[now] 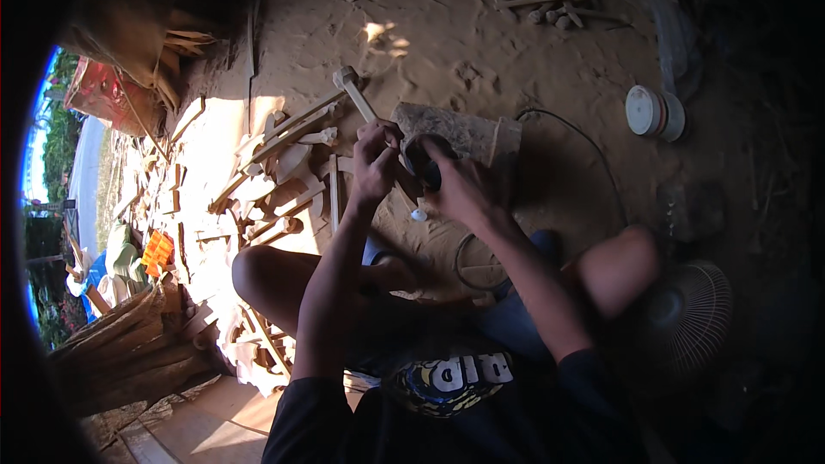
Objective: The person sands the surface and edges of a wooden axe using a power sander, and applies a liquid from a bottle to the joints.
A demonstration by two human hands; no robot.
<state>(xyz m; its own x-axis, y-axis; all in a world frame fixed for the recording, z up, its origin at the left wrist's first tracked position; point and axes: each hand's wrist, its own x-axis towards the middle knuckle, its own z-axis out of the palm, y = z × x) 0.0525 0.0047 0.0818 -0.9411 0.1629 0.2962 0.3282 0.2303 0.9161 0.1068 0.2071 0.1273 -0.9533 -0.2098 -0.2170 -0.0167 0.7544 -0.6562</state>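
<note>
Left hand (376, 161) curled round stick (361, 101), right hand (461, 192) round dark object (426, 167)

We see our left hand (375, 167) gripping pale wooden stick (361, 101), knobbed end pointing up and leftward. Our right hand (464, 193) holds dark rounded tool (425, 167) close by stick; contact unclear. Chunky block (494, 142) just beyond our 2 hands. Loose wooden pieces (292, 163) in sunlight at left. At right, dark cable (601, 159), white tub (644, 110), round fan (700, 318). Sandy ground (464, 43) ahead.

Daylight from the left bleaches the floor (225, 125) there, leaving the right in deep shadow.
</note>
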